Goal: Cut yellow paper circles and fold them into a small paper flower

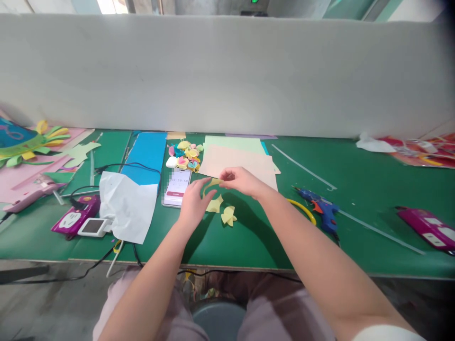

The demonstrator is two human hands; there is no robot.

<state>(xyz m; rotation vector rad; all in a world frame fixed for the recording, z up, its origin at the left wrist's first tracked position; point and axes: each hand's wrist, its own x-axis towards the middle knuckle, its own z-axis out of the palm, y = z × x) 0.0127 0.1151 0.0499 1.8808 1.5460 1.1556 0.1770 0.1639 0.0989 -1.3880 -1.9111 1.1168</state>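
Note:
A curved pale yellow strip [214,182], paper or felt, spans my two hands above the green table. My right hand [240,181] pinches its right end between thumb and fingertips. On the other side, my left hand [194,202] has thumb and forefinger around the left end. Just below the hands lies a star-like yellow cutout [214,204]. Closer to me is a second yellow piece [229,216] with folded-up petals. A phone [177,189] showing a timer lies left of my left hand. Behind my right hand are pink sheets [238,158].
Small colourful felt pieces [188,152] are heaped behind the phone. A blue glue gun [325,208] and glue sticks [380,232] lie right. White crumpled paper [128,206], a magenta device [76,218] and cables lie left. A white partition [227,71] stands behind.

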